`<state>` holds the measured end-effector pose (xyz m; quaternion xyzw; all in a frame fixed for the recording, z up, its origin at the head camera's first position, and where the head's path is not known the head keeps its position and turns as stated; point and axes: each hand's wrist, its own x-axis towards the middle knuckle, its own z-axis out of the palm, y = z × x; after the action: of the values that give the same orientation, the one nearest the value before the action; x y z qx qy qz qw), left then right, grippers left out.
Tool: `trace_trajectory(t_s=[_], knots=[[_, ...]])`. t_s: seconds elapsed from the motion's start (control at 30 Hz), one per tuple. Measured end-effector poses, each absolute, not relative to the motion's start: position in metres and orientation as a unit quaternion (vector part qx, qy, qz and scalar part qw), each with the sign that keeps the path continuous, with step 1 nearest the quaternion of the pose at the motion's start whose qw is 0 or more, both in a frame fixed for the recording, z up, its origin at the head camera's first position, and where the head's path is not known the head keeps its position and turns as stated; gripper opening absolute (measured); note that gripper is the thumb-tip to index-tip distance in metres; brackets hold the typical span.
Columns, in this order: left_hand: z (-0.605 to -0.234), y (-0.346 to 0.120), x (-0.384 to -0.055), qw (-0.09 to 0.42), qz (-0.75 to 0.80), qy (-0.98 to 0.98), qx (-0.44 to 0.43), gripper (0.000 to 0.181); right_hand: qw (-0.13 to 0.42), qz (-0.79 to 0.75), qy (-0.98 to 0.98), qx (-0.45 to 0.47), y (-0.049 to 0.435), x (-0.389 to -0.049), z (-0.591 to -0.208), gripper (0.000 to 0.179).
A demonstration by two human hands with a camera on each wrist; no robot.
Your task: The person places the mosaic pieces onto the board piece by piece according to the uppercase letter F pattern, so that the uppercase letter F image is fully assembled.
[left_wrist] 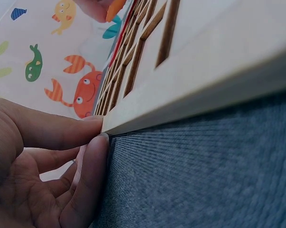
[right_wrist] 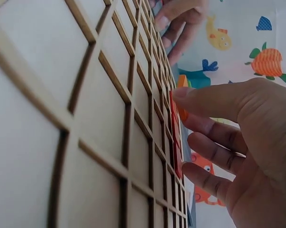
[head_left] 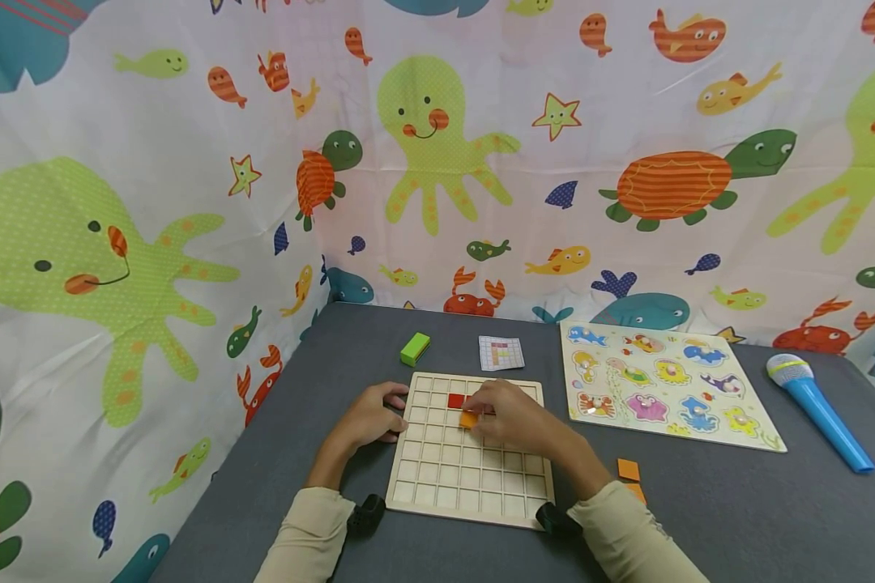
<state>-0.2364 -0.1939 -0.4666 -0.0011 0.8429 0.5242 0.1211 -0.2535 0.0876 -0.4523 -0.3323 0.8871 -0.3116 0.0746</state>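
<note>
The wooden grid board (head_left: 470, 518) lies flat on the table, its squares divided by raised strips. At its left edge, my left hand (head_left: 368, 417) pinches the rim between thumb and finger, as the left wrist view shows close up. My right hand (head_left: 514, 413) holds an orange square tile (head_left: 468, 419) over the upper part of the board, pinched between thumb and fingers and tilted. Red tile (head_left: 455, 401) sits in a square just behind it. More red (right_wrist: 175, 128) runs along the board by the right fingertips; how many tiles is partly hidden by the hand.
Two orange tiles (head_left: 628, 470) lie right of the board, partly behind the right sleeve. Beyond the board are a green block (head_left: 415, 349) and a small grid pattern card (head_left: 501, 353). A sea-animal puzzle board (head_left: 671, 389) and a blue toy microphone (head_left: 824, 413) lie farther right.
</note>
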Motion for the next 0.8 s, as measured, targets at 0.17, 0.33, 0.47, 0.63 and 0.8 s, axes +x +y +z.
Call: trace_trajectory(t_s=[0.17,0.33,0.47,0.63,0.8], knots=[[-0.467,-0.194,-0.237,0.123,0.527,0.841,-0.001,0.062,0.060,-0.303,0.890,-0.334,0.079,-0.254,-0.453,0.023],[-0.468,-0.194,-0.238,0.123,0.528,0.840,-0.001,0.062,0.047,-0.296,0.893,-0.335,0.073,-0.253,-0.451,0.023],[-0.468,-0.194,-0.238,0.124,0.526,0.841,-0.001,0.062,0.048,-0.289,0.897,-0.332,0.068,-0.255,-0.454,0.023],[-0.467,-0.193,-0.237,0.125,0.525,0.842,-0.002,0.062,0.049,-0.285,0.901,-0.323,0.062,-0.258,-0.457,0.023],[-0.467,-0.193,-0.238,0.125,0.527,0.841,-0.001,0.062,0.044,-0.287,0.904,-0.314,0.061,-0.255,-0.455,0.026]])
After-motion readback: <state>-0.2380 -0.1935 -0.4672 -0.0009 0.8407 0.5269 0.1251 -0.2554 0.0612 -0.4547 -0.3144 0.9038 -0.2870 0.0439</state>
